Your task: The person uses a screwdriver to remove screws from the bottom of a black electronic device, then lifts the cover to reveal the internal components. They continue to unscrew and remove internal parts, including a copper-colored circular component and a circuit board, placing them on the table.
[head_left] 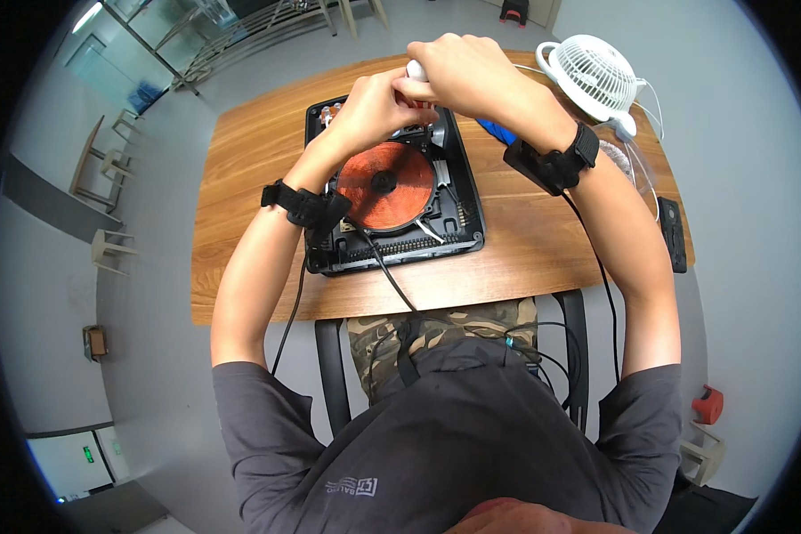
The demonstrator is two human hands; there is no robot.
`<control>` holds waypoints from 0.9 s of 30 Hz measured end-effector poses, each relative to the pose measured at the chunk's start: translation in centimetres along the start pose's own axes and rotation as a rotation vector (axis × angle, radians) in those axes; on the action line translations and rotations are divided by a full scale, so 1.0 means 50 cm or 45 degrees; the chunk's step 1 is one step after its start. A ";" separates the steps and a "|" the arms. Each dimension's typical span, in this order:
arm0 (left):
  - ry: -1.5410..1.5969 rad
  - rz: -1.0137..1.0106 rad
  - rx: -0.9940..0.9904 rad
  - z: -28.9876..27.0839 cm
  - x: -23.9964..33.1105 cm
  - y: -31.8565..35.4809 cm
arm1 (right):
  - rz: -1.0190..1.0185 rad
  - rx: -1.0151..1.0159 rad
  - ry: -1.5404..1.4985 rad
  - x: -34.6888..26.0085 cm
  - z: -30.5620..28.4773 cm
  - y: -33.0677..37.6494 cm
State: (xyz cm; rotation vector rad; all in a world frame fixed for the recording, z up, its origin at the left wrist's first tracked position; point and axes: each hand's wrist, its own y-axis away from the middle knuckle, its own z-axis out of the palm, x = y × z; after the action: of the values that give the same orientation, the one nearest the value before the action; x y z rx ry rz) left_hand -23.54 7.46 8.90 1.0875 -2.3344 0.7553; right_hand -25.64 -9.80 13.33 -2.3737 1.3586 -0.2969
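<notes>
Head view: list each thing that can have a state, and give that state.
Induction cooker: top cover off, copper coil exposed, flat on the table.
White-handled tool: held upright over the cooker's far end.
Right hand: closed in a grip on the tool.
Left hand: fingers at the tool's shaft.
White fan: tilted upward on the table; running or not, cannot tell.
</notes>
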 end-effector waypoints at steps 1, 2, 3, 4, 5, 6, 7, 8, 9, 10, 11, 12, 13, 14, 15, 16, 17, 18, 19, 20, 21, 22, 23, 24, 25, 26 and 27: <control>-0.008 -0.008 -0.019 0.002 -0.002 -0.002 | -0.023 0.011 0.003 0.005 0.002 0.000; -0.016 -0.016 -0.037 0.004 -0.005 -0.004 | -0.004 -0.019 0.001 0.008 0.005 0.001; -0.035 0.000 -0.048 0.004 -0.010 -0.005 | 0.008 -0.045 -0.003 0.008 0.009 -0.002; -0.018 0.011 -0.041 0.004 -0.012 -0.003 | 0.020 -0.070 -0.007 0.007 0.011 -0.003; 0.000 0.023 -0.034 0.003 -0.012 -0.001 | -0.001 -0.036 -0.011 0.006 0.011 -0.002; 0.019 0.035 -0.029 0.005 -0.014 0.001 | -0.018 -0.003 -0.015 0.005 0.014 0.001; 0.013 0.047 -0.033 0.006 -0.015 0.001 | -0.035 0.029 -0.018 0.004 0.015 0.004; 0.006 0.059 -0.037 0.005 -0.016 0.000 | -0.035 0.022 -0.010 0.003 0.015 0.004; -0.003 0.069 -0.040 0.003 -0.017 -0.001 | -0.038 0.017 -0.005 0.002 0.013 0.002; -0.028 0.051 -0.038 0.001 -0.017 0.000 | -0.040 0.012 0.000 0.001 0.012 0.000; -0.052 0.034 -0.035 -0.001 -0.018 0.000 | -0.047 0.029 -0.005 0.001 0.014 0.000; -0.075 0.018 -0.033 -0.002 -0.019 0.000 | -0.054 0.046 -0.008 0.002 0.016 -0.001; -0.073 0.018 -0.036 -0.002 -0.020 0.000 | -0.060 0.063 -0.011 0.002 0.017 -0.001; -0.071 0.018 -0.039 -0.002 -0.023 0.000 | -0.059 0.058 -0.012 0.002 0.018 -0.001; -0.069 0.018 -0.042 0.000 -0.025 0.000 | -0.058 0.052 -0.012 0.001 0.018 0.000; -0.054 0.018 -0.041 0.001 -0.027 0.000 | -0.056 0.046 -0.012 0.001 0.019 0.000; -0.040 0.018 -0.040 0.003 -0.027 0.000 | -0.051 0.034 -0.014 0.000 0.019 0.000; -0.026 0.018 -0.039 0.004 -0.028 0.000 | -0.045 0.022 -0.016 0.000 0.018 0.001; -0.005 0.033 -0.029 0.005 -0.029 0.000 | -0.039 0.010 -0.017 0.000 0.018 0.001; 0.016 0.048 -0.019 0.005 -0.030 0.000 | -0.040 0.017 -0.012 0.001 0.018 0.001; 0.036 0.062 -0.009 0.005 -0.028 0.001 | -0.041 0.023 -0.008 0.001 0.017 0.002; 0.023 0.056 -0.020 0.004 -0.025 0.001 | -0.042 0.030 -0.003 0.001 0.016 0.002; 0.009 0.049 -0.031 0.001 -0.020 0.000 | -0.037 0.031 0.000 0.001 0.015 0.002; -0.005 0.043 -0.041 0.000 -0.017 0.000 | -0.033 0.033 0.003 0.000 0.013 0.002; -0.001 0.049 -0.040 0.001 -0.020 0.000 | -0.029 0.036 0.007 -0.001 0.013 0.002; 0.003 0.056 -0.038 0.003 -0.024 0.000 | -0.033 0.034 -0.007 -0.001 0.014 0.002; 0.008 0.063 -0.037 0.003 -0.026 -0.001 | -0.036 0.032 -0.021 0.000 0.016 0.002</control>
State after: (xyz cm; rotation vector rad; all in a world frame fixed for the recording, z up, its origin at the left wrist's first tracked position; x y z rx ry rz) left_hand -22.75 8.03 8.00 1.0169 -2.3677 0.7396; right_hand -25.42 -9.65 12.59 -2.3712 1.3079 -0.3002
